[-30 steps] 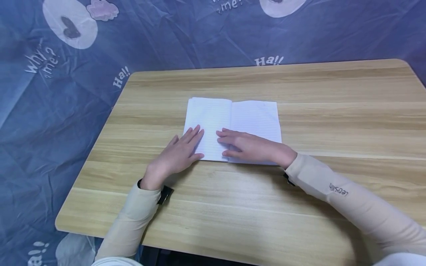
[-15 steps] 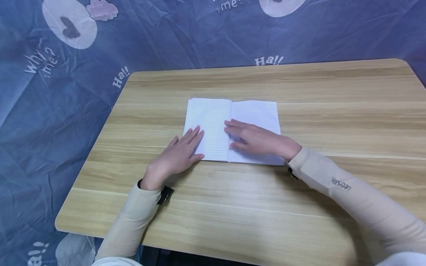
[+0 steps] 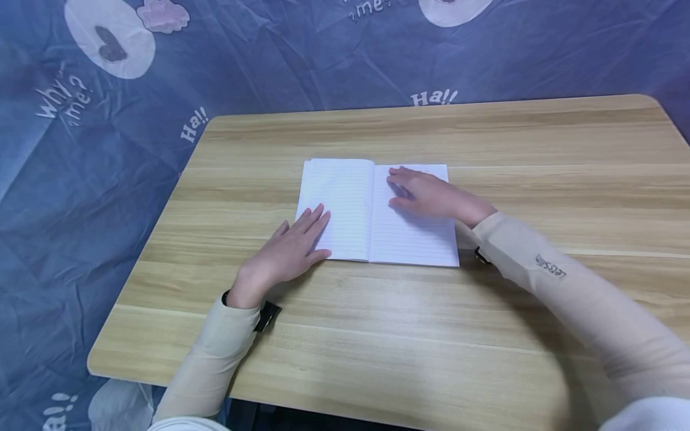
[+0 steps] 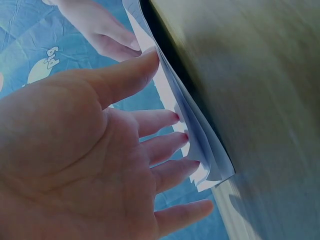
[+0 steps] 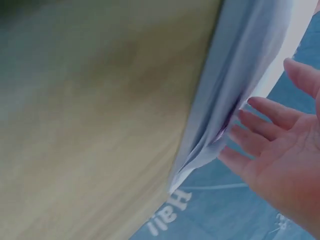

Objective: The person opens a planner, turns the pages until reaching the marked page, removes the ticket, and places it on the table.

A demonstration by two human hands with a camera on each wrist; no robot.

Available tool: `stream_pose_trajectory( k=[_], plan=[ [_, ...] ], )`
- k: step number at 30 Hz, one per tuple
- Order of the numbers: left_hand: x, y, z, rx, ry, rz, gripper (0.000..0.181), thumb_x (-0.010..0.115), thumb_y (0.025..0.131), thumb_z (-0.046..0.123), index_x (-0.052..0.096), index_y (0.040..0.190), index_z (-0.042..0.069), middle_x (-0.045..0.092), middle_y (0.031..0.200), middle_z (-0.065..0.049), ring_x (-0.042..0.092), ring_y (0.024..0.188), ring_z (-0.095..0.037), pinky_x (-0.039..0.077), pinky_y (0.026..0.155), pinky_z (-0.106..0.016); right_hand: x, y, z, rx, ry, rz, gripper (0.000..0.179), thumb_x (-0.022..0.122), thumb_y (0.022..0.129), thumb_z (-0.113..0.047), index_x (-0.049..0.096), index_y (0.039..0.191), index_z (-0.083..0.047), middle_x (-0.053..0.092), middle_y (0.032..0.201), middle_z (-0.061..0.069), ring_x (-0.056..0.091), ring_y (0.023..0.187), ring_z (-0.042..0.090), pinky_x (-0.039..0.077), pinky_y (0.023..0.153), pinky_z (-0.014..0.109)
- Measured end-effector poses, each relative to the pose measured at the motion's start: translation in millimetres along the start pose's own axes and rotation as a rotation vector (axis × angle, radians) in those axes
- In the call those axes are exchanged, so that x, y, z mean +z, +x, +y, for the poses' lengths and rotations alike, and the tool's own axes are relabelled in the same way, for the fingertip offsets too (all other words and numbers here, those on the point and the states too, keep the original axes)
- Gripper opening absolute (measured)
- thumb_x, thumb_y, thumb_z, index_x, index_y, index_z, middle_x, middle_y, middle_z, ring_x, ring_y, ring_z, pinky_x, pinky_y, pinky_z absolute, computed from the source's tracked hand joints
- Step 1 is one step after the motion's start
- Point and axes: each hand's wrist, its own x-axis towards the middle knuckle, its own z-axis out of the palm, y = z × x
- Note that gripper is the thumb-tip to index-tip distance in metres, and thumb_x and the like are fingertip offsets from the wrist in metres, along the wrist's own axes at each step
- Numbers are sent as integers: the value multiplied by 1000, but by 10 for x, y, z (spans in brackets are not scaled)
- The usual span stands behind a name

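So, far left there's a rumpled blue cloth with cartoony prints on it, a pale oval with a dark heart shape plus some "Why me?" and "Ha!!" lettering. It runs along behind the table too. The wood-grain table comes next, rounded corners and all.

A beige left sleeve reaches up from the bottom, with a little black piece by the wrist. That leads to the left hand, which rests palm down over the lower left corner of an open notebook. Fingers are loose and pretty much straight, slightly fanned, tips on the paper, so no grip going on. The thumb sticks out along the bottom edge of the page.

The notebook itself lies around the middle of the table, spread flat, ruled pages up, left page and right page meeting at the fold.

Over the upper part of that right page is the right hand, fingers relaxed and pointing toward the fold, nothing clenched. Tips are right at the paper, though I can't tell if they all touch. Its beige right sleeve has small dark lettering and slants off to the lower right.
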Motion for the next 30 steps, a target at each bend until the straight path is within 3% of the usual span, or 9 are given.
stream_pose_trajectory(
  k=[1,5,9,11,16,24,30],
  plan=[
    [0,0,0,-1,1,0,72,48,103,38,11,158,10,3,164,-6,3,149,-26,8,116,-58,-20,13,28,12,-6,11,40,62,97,-19,54,123,11,33,149,31,25,141,46,19,116,53],
    [-2,6,1,3,1,-4,73,48,103,38,11,158,10,2,165,-6,3,149,-26,8,116,-58,-99,61,144,71,-15,48,39,60,97,-18,54,122,11,39,145,32,30,139,46,23,114,53],
    [-4,7,2,-4,-1,-17,73,47,103,40,9,159,11,1,164,-4,1,149,-24,8,117,-57,-174,89,244,156,13,48,54,58,98,-18,41,139,14,37,146,34,30,138,46,22,115,52],
    [-3,8,0,-5,-2,-18,73,47,103,40,9,159,11,1,164,-4,1,149,-24,8,117,-57,-197,101,292,180,28,48,53,57,99,-18,42,139,13,41,142,33,36,135,45,25,113,52],
    [8,17,-10,-6,-8,-19,73,47,103,40,9,159,12,1,164,-3,1,149,-23,7,117,-57,-213,118,369,169,40,65,45,58,99,-18,49,132,11,52,130,29,48,121,42,34,106,54],
    [6,21,-8,-6,-13,-16,73,46,103,41,9,159,13,1,165,-3,1,149,-23,8,117,-56,-272,61,396,201,59,112,45,61,96,-13,52,133,9,51,137,28,45,128,42,32,109,53],
    [-7,10,2,-8,-15,-18,73,47,103,40,9,159,12,1,164,-3,2,149,-23,7,117,-56,-322,-28,436,232,126,207,34,66,91,-8,61,122,6,60,125,26,50,122,41,34,106,54]
  ],
)
